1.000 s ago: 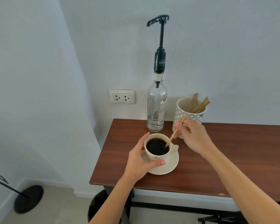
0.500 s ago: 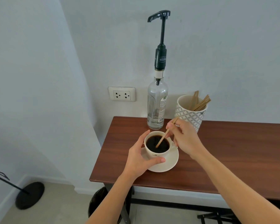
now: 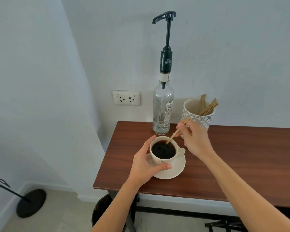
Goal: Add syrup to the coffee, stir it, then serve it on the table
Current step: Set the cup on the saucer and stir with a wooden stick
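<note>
A cream cup of black coffee (image 3: 163,150) stands on a cream saucer (image 3: 173,171) near the left end of the brown table (image 3: 233,164). My left hand (image 3: 145,164) wraps around the cup's left side, thumb at the front. My right hand (image 3: 195,139) pinches a wooden stir stick (image 3: 173,135) whose lower tip dips into the coffee at the far rim. Behind the cup, against the wall, stands a clear glass syrup bottle (image 3: 162,111) with a tall black pump (image 3: 166,42).
A patterned white cup (image 3: 197,115) holding several wooden stir sticks sits to the right of the bottle. A wall socket (image 3: 126,97) is left of the bottle. A black bin (image 3: 101,210) stands under the table's left end, and a black stand base (image 3: 31,202) on the floor.
The stick's tip has travelled around inside the cup, from the right side across the middle to the far rim. My left hand keeps its hold on the cup.
</note>
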`<state>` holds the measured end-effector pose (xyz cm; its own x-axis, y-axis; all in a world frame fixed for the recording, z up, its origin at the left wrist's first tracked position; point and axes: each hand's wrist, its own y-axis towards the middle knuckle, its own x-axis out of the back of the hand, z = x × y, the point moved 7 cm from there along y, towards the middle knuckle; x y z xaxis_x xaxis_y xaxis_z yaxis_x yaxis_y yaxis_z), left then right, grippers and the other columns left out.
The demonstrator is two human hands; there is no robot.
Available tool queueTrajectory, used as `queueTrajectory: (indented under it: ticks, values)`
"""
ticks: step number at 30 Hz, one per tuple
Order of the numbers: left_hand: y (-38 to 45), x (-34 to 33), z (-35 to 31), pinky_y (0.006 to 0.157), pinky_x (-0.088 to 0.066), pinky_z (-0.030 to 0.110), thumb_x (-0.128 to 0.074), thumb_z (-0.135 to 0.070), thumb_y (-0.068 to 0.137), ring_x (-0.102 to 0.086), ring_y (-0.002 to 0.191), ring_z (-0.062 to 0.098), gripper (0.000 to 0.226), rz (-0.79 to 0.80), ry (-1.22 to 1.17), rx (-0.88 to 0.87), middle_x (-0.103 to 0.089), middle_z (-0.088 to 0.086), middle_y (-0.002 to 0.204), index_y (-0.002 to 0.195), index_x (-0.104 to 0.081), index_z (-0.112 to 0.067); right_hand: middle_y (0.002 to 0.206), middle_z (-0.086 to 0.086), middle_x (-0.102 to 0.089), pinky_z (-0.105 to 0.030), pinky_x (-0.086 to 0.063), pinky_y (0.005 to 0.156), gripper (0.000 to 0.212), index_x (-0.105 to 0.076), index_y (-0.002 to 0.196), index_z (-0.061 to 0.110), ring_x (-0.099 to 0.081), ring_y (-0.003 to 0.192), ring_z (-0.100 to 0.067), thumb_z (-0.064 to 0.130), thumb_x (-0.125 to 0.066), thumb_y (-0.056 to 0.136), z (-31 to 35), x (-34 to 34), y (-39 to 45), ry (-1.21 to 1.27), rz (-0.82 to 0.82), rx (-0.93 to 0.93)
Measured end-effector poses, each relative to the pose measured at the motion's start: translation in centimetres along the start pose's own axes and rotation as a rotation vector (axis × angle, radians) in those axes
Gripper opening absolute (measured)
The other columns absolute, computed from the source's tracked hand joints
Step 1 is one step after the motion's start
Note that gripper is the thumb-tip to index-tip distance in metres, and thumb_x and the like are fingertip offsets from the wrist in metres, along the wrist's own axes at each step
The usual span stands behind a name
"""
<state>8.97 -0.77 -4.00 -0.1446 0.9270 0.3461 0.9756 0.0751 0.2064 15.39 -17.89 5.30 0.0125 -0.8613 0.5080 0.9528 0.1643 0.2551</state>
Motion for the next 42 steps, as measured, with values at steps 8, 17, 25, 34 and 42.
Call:
queueTrajectory:
  ticks: [8, 17, 25, 34, 42]
  values:
    - [0.0, 0.0, 0.1, 0.097, -0.036, -0.001, -0.094, -0.035, 0.06, -0.05, 0.125, -0.008, 0.092, -0.003, 0.001, 0.008, -0.061, -0.029, 0.125, 0.131, -0.039, -0.053, 0.076, -0.006, -0.075, -0.027, -0.047, 0.053, 0.021, -0.064, 0.089, 0.011, -0.055, 0.039, 0.002, 0.019, -0.049, 0.101, -0.5, -1.0, -0.6, 0.082, 0.078, -0.09]
    - [0.0, 0.1, 0.2, 0.097, -0.037, 0.001, -0.094, -0.033, 0.06, -0.051, 0.125, -0.008, 0.094, -0.002, -0.01, 0.01, -0.062, -0.03, 0.125, 0.136, -0.04, -0.047, 0.072, -0.006, -0.075, -0.026, -0.048, 0.053, 0.022, -0.064, 0.089, 0.01, -0.053, 0.039, -0.003, 0.02, -0.048, 0.102, -0.2, -1.2, -0.6, 0.085, 0.136, -0.105]
    - [0.1, 0.0, 0.2, 0.096, -0.035, -0.001, -0.094, -0.036, 0.06, -0.048, 0.125, -0.011, 0.094, 0.001, -0.008, 0.008, -0.06, -0.032, 0.125, 0.135, -0.039, -0.049, 0.073, -0.006, -0.075, -0.021, -0.046, 0.059, 0.023, -0.062, 0.086, 0.013, -0.055, 0.043, 0.003, 0.021, -0.048, 0.102, -0.5, 0.1, 0.1, -0.012, 0.142, -0.105]
    - [0.0, 0.0, 0.1, 0.095, -0.036, -0.001, -0.094, -0.032, 0.061, -0.048, 0.126, -0.011, 0.091, 0.001, -0.019, 0.0, -0.059, -0.034, 0.125, 0.132, -0.04, -0.05, 0.075, -0.003, -0.076, -0.028, -0.052, 0.064, 0.022, -0.062, 0.091, 0.013, -0.06, 0.051, 0.003, 0.024, -0.047, 0.102, -0.7, 0.9, -0.1, -0.024, 0.008, -0.078]
    - [-0.1, 0.0, 0.2, 0.098, -0.037, 0.002, -0.094, -0.032, 0.061, -0.051, 0.126, -0.007, 0.092, -0.003, -0.019, -0.004, -0.062, -0.026, 0.126, 0.135, -0.041, -0.047, 0.074, 0.002, -0.075, -0.02, -0.05, 0.057, 0.02, -0.062, 0.089, 0.017, -0.056, 0.044, 0.0, 0.024, -0.048, 0.102, -0.6, -0.8, -1.0, 0.062, -0.059, -0.076]
